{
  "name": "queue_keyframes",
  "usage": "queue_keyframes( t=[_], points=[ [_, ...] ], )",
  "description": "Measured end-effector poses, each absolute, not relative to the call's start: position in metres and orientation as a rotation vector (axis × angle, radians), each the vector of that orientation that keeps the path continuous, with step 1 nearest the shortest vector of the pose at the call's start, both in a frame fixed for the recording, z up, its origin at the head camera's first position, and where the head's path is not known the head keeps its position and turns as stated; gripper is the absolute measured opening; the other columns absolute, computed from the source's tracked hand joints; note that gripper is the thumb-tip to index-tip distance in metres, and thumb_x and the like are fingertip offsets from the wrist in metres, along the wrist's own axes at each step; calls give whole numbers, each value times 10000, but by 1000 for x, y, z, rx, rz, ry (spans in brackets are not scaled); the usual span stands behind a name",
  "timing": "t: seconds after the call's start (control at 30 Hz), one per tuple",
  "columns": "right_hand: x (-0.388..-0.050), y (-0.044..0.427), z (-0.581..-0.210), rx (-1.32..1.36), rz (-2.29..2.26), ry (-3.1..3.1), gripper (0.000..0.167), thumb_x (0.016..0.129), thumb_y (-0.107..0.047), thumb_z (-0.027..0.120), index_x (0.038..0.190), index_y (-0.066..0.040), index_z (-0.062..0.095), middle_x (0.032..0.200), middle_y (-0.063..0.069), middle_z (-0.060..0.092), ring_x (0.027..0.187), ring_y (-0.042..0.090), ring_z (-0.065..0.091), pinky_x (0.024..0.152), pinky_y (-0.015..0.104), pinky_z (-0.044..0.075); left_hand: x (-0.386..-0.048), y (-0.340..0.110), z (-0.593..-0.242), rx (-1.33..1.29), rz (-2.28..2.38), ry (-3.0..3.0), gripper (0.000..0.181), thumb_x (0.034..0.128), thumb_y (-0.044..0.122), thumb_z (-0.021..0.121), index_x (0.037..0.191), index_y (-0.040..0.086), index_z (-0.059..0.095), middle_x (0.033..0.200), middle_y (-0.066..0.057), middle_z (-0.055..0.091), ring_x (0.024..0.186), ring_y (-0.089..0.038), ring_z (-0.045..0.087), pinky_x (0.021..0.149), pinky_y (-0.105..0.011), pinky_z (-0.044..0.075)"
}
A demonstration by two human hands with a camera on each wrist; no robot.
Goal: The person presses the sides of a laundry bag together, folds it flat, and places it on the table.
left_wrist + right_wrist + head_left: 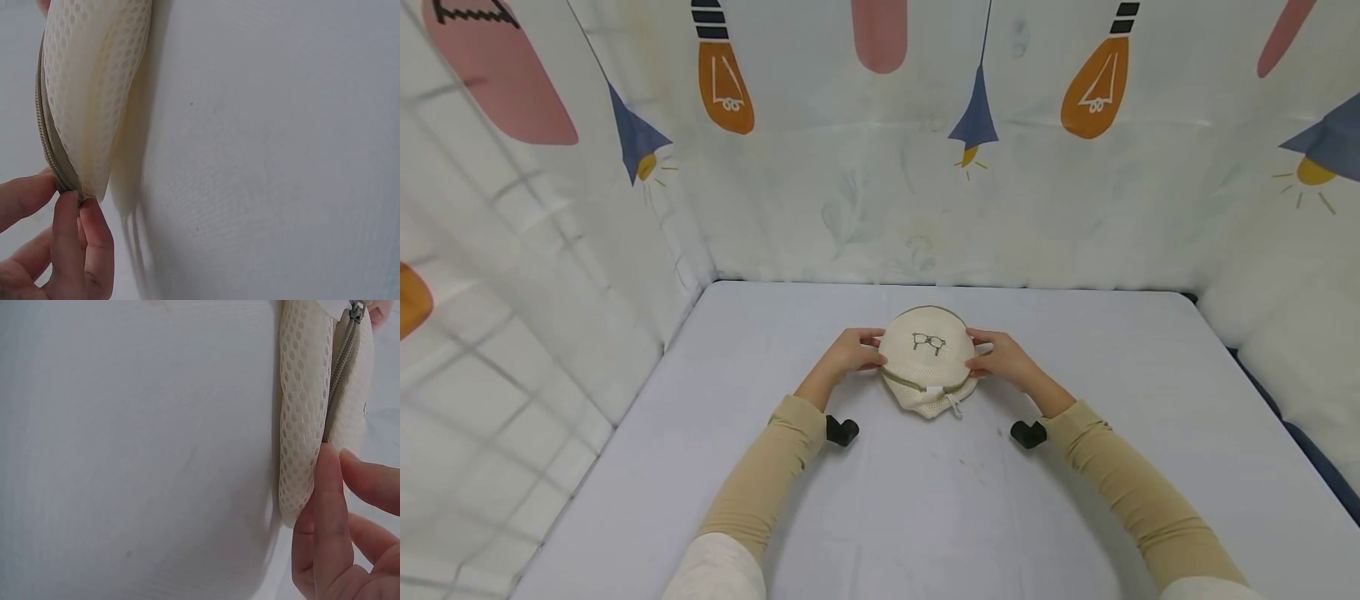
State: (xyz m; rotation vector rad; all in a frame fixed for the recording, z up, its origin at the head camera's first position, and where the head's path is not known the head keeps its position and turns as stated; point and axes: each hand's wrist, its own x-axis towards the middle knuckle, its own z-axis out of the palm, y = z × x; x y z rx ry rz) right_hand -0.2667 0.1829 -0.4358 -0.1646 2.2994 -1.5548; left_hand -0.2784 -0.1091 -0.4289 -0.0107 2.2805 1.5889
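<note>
A round cream mesh laundry bag (927, 358) with a glasses drawing on its top lies at the table's middle. My left hand (856, 350) pinches its left edge by the zipper (45, 128), thumb and fingertips meeting at the rim in the left wrist view. On the opposite side, my right hand (1002, 358) holds the right edge between thumb and fingers. The right wrist view shows the olive zipper tape (340, 372) and its metal slider (356, 311) just beyond those fingers. A white cord (955, 406) hangs from the bag's near side.
The bag lies on a white-covered table (910, 500). Behind it hangs a white curtain (865, 208) printed with lamps and bulbs, and another patterned sheet (550, 250) runs along the left. Small black pieces (842, 431) show at both wrists.
</note>
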Motion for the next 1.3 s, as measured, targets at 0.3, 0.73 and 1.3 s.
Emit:
queue_keyframes(
  t=[0.3,0.73,1.3],
  points=[
    [-268,185,-438,-184,-1549,2301,678,964,101,627,1561,80,305,1489,338,372,757,93,663,744,242,599,-281,-105,-431,-27,1551,2310,635,891,-109,706,1487,-12,512,1326,-206,557,973,-204,606,856,-276,582],
    [-273,188,-436,-259,-1414,2397,687,962,76,649,1551,98,296,1470,348,409,764,99,673,720,230,590,-279,-102,-428,-10,1503,2364,631,900,-91,705,1493,4,513,1376,-212,558,1030,-228,617,875,-287,579],
    [-267,188,-419,-470,-919,2695,616,1014,-146,646,1536,59,392,1471,327,441,1124,399,605,892,458,535,-275,-114,-417,218,1146,2529,612,986,147,643,1551,36,436,1558,-181,449,1136,-308,602,982,-433,518]
  ],
)
